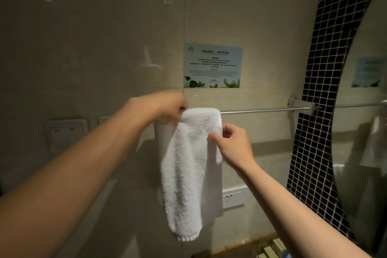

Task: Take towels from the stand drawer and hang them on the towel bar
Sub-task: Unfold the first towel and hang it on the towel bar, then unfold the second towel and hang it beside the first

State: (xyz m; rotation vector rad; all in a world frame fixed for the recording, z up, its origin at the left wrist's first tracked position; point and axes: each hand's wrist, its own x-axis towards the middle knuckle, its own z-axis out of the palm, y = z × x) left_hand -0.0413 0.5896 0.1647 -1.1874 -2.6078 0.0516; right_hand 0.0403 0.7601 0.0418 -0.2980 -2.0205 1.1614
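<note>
A white terry towel (188, 165) hangs draped over the left end of a metal towel bar (263, 110) on the tiled wall, its front half reaching far down. My left hand (167, 107) grips the towel's top fold at the bar, fingers curled over it. At the towel's right edge, a little below the bar, my right hand (232, 142) pinches the cloth between thumb and fingers. The bar's left end is hidden behind the towel and my left hand. The stand drawer is out of view.
A printed notice (213, 65) is stuck on the wall above the bar. A wall switch (67, 132) sits at the left, a power socket (232, 197) below the towel. A dark mosaic strip (318, 111) and a mirror (364, 132) stand at the right.
</note>
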